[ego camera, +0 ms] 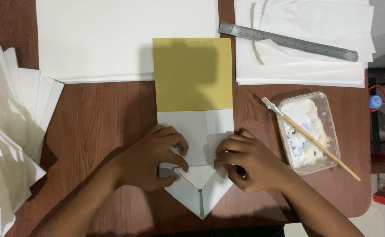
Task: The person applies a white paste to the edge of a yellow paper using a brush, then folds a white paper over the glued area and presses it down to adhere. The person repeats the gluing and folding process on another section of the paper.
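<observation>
Both hands, left hand and right hand, press fingertips flat on folded white paper. Right: clear tub holding white paste, brush resting across.

Paper bag: I see a white paper bag lying flat in the middle of the brown table. Its bottom end is folded into a point.
Card: A flat yellow-brown card sticks out of the bag's top end. It has a small scribble in one top corner.
Tub: A clear plastic tub of white paste sits to the right.
Signs and screens: I see none.
</observation>
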